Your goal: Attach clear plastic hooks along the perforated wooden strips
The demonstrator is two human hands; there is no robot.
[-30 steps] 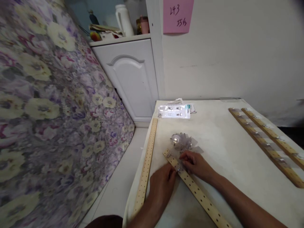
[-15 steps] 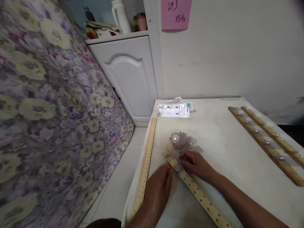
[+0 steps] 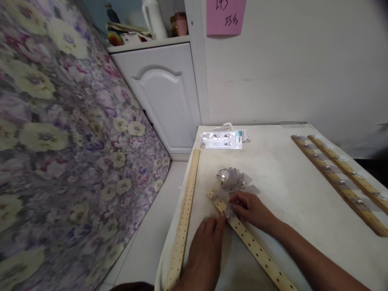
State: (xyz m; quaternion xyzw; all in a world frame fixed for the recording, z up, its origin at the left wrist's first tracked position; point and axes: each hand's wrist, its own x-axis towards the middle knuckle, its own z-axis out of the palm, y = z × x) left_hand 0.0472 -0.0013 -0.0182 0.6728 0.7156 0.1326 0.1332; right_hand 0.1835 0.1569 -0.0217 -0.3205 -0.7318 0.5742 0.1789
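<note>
A perforated wooden strip [image 3: 257, 252] lies slanted on the white table [image 3: 287, 178]. My right hand [image 3: 251, 210] rests on its upper part, fingers pinched on a small clear hook piece at the strip. My left hand [image 3: 207, 248] lies beside the strip with fingertips touching its edge near the same spot, fingers together. A pile of clear adhesive hooks [image 3: 233, 181] sits just beyond my right hand.
A second wooden strip [image 3: 184, 218] runs along the table's left edge. Two strips with hooks fitted [image 3: 339, 180] lie at the right. A blister pack of hooks [image 3: 222, 140] sits at the far edge. A flowered mattress [image 3: 60, 141] and white cabinet [image 3: 163, 93] stand at the left.
My left hand drew back a little and then returned to the strip's edge. My right hand stayed on the strip. The view shifted slightly.
</note>
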